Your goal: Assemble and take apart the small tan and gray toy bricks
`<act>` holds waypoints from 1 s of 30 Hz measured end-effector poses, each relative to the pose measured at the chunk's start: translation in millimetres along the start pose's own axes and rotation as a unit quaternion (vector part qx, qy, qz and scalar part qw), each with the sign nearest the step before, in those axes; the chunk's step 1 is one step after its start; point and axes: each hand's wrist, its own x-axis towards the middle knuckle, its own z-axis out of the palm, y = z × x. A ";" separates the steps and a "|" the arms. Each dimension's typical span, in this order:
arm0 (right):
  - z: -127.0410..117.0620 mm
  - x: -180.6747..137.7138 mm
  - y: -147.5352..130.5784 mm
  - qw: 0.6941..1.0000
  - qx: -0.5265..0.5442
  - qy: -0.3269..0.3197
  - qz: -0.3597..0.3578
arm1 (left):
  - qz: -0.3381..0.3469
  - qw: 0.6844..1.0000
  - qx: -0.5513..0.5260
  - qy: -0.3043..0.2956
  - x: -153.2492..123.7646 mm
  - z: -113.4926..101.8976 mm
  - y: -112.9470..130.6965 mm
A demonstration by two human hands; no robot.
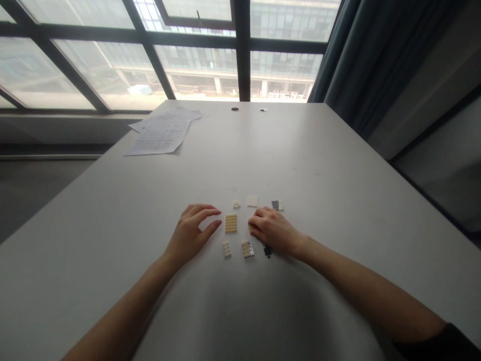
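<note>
Toward the near edge of the tabletop (338,165), the right hand (273,231) pinches a tiny tan plastic brick (250,228) by the fingertips and may fumble it, while the left hand (191,234) rests spread.

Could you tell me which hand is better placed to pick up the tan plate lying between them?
Left, probably. The left hand lies open, thumb and forefinger pointing at the tan plate, while the right hand is curled over another small tan piece.

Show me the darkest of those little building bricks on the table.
The black brick, lying on the table right beside the wrist of the right hand. The other bricks are all white, tan or pale grey.
</note>
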 end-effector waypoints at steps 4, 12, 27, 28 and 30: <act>3.2 0.6 -0.2 1.000 0.000 0.002 -0.013 | 0.003 1.000 0.000 -0.001 0.3 1.5 1.0; -16.3 -1.5 7.5 0.998 0.018 0.057 -0.020 | 0.002 1.000 0.006 0.002 1.9 0.1 3.1; -26.4 -75.9 103.4 0.974 0.101 0.106 0.176 | -0.023 1.000 -0.001 0.011 -9.0 8.1 -18.7; -25.7 -74.9 102.3 0.974 0.101 0.104 0.171 | -0.023 1.000 -0.001 0.012 -9.5 8.2 -19.6; -26.9 -73.2 102.1 0.977 0.099 0.098 0.163 | -0.023 1.000 -0.001 0.015 -10.6 8.0 -20.8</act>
